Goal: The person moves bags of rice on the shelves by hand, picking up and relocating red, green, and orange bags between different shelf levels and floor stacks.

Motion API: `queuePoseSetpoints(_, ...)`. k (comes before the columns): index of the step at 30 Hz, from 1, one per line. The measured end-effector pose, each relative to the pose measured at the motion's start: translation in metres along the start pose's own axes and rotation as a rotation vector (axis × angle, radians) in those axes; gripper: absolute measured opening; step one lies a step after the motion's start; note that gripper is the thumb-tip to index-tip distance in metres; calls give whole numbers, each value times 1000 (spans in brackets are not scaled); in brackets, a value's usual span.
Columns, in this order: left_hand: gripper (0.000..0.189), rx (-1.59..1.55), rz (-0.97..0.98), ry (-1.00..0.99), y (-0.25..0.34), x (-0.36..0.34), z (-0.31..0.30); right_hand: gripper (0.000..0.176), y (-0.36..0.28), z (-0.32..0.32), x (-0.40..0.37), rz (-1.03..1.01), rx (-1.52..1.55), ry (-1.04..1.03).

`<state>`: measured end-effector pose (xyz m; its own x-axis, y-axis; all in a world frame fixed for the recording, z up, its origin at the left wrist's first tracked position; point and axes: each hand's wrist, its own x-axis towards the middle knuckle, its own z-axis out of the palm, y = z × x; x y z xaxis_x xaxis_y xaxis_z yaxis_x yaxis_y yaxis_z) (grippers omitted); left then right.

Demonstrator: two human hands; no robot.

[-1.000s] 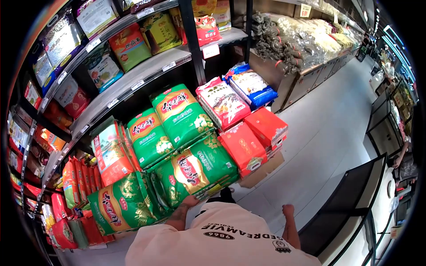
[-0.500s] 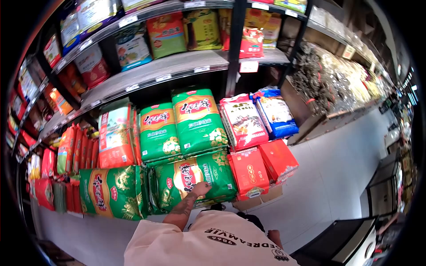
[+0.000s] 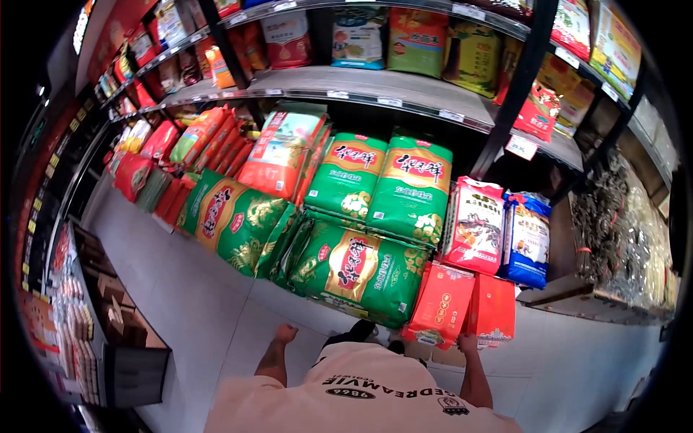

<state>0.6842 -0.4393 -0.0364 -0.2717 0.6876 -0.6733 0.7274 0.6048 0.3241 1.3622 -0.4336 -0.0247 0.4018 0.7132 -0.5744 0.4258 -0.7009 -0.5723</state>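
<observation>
My left hand (image 3: 286,333) hangs over the floor in front of the stacked bags, its fingers loosely curled and holding nothing. Closest to it is a green rice bag (image 3: 390,270) lying flat on the front of the pile. My right hand (image 3: 468,342), also curled, overlaps the lower edge of the red boxes in this view. One red box (image 3: 442,299) lies to its upper left, another red box (image 3: 497,307) to its upper right. Two more green bags (image 3: 348,173) lean behind, and a further green bag (image 3: 231,216) lies at the left.
A white-and-red bag (image 3: 476,224) and a blue-and-white bag (image 3: 528,238) stand behind the boxes. Above runs a shelf (image 3: 289,81) of packaged goods. Dried goods fill a bin (image 3: 621,296) at right. A display stand (image 3: 133,368) rises at left beside the tiled floor (image 3: 209,317).
My left hand has come off the front green bag and dropped back toward my body. My right hand has risen to the red boxes. The view has turned left.
</observation>
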Motion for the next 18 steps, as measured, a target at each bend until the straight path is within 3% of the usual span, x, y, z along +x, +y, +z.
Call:
queuePoseSetpoints(4,39,-194,-165,-67,-36,-80,46,24,-16,18,34,-106,-76,-143)
queuePoseSetpoints(10,40,-128,4,-37,-25,-175,127,26,-38,68,41,-189,-298,-396)
queuePoseSetpoints(14,34,-24,-78,-6,-41,-176,145,26,-84,90,18,-253,-335,-466)
queuePoseSetpoints(18,39,-403,-239,74,-75,-163,131,26,-116,105,6,-362,-497,-454)
